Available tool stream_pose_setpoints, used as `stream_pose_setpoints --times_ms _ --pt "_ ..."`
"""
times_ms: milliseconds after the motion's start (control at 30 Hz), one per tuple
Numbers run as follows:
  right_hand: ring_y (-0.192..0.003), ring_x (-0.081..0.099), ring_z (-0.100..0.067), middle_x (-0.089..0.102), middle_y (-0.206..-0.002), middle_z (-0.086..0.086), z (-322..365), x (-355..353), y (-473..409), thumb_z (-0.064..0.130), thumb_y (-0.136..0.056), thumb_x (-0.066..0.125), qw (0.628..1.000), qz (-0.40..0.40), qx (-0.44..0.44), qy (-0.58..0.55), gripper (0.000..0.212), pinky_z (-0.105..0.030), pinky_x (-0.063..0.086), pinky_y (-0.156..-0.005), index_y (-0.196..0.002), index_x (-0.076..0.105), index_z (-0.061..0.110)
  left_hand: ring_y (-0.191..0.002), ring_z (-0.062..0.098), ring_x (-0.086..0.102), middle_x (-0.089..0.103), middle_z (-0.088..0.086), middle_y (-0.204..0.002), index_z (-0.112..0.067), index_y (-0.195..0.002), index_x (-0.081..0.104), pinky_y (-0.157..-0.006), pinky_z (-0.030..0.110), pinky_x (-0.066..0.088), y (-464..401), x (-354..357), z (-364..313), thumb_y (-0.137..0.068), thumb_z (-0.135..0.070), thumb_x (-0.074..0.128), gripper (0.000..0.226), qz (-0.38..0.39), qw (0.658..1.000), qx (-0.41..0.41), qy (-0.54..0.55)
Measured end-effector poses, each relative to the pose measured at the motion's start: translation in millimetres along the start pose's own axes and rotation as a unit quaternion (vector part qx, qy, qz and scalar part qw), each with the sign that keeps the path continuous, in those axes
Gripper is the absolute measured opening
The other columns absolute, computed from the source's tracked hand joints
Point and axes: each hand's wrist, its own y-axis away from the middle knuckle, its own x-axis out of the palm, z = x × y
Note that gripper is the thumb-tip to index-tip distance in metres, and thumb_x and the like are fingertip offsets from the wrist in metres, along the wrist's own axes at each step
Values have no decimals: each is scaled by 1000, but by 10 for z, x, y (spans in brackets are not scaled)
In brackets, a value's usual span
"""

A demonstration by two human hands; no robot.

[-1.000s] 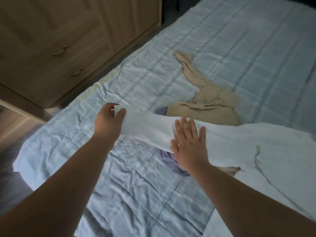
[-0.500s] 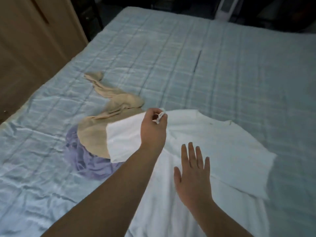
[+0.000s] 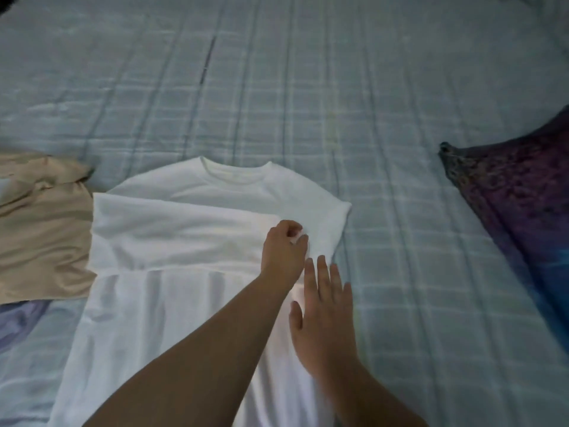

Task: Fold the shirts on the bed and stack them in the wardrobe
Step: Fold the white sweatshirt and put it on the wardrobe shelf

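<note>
A white shirt [image 3: 172,272] lies flat on the bed [image 3: 338,103], collar pointing away from me. Its left sleeve is folded across the chest toward the right. My left hand [image 3: 284,251] reaches across the shirt and pinches the end of that sleeve near the right shoulder. My right hand [image 3: 323,306] lies flat with straight fingers on the shirt's right side, just below the left hand. A beige shirt [image 3: 40,229] lies crumpled at the left, touching the white one. The wardrobe is out of view.
A lilac garment [image 3: 18,315] peeks out below the beige shirt at the left edge. A dark purple and blue patterned cloth [image 3: 523,211] lies at the right edge. The pale blue checked bedspread stretches bare beyond the collar.
My left hand carried the sleeve end rightward and laid it across the chest. The right hand shifted to the shirt's right side. The view swung right, off the wardrobe.
</note>
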Motion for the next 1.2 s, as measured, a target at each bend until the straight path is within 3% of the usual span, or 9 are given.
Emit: stream_pose_setpoints --times_ms 200,400,533,667,800,900,1033,1100,1200 --pt "-150 17 -31 13 -165 -6 -160 89 244 37 -88 36 999 13 -18 -28 72 -56 27 -115 -156 20 16 -113 12 60 65 -5 -120 -17 -125 63 -101 24 42 337 27 108 -96 -11 52 31 75 997 -23 -24" --pt "-151 13 -29 14 -164 -6 17 104 641 35 -90 45 998 17 -47 -33 73 -55 24 -117 -156 18 18 -116 8 58 60 -15 -126 -28 -126 60 -96 13 41 1031 -698 385 -95 -2 48 42 73 995 4 -63" --pt "-148 22 -30 22 -162 -8 -8 293 1160 31 -88 54 998 19 -61 -18 73 -53 30 -114 -154 27 17 -108 16 61 57 -18 -130 -33 -126 60 -95 24 45 1623 -1442 960 -95 -6 49 43 53 991 -7 -122" --pt "-143 31 -36 30 -158 -14 -69 558 1778 30 -83 52 998 29 -57 21 69 -51 34 -110 -148 40 13 -119 26 56 61 2 -128 -17 -127 62 -108 35 39 2182 -2251 1694 -86 5 57 47 -13 968 -11 -249" --pt "-136 36 -44 37 -150 -26 59 704 2159 21 -84 57 993 -45 80 -76 64 -49 31 -113 -144 44 4 -124 40 51 58 18 -133 -6 -134 55 -111 45 35 2615 -2895 2299 -77 2 67 59 -36 938 -117 -323" --pt "-133 40 -41 44 -142 -29 185 692 2202 14 -79 68 952 -36 235 -193 69 -44 30 -115 -142 42 -1 -118 40 53 58 19 -130 -7 -138 48 -103 47 41 2737 -3047 2441 -81 -8 71 61 -68 935 -208 -280" --pt "-91 65 -38 64 -99 -20 310 533 2066 31 -64 70 870 25 393 -297 56 -47 55 -79 -109 56 0 -84 27 57 62 9 -98 -5 -124 56 -71 34 41 2610 -3030 2294 -89 -21 68 41 -101 942 -278 -156" --pt "-83 65 -36 65 -90 -20 306 473 2004 21 -75 74 851 102 412 -310 37 -37 51 -66 -98 59 -5 -78 28 56 62 10 -89 -2 -114 64 -68 33 39 2565 -3019 2298 -92 -25 64 32 -73 940 -285 -173" --pt "-101 62 -39 62 -106 -22 215 406 1986 9 -90 61 844 140 421 -302 26 -39 50 -83 -111 59 -5 -82 30 59 64 11 -93 -1 -115 65 -67 34 41 2611 -3053 2296 -94 -23 59 31 -84 946 -294 -112"
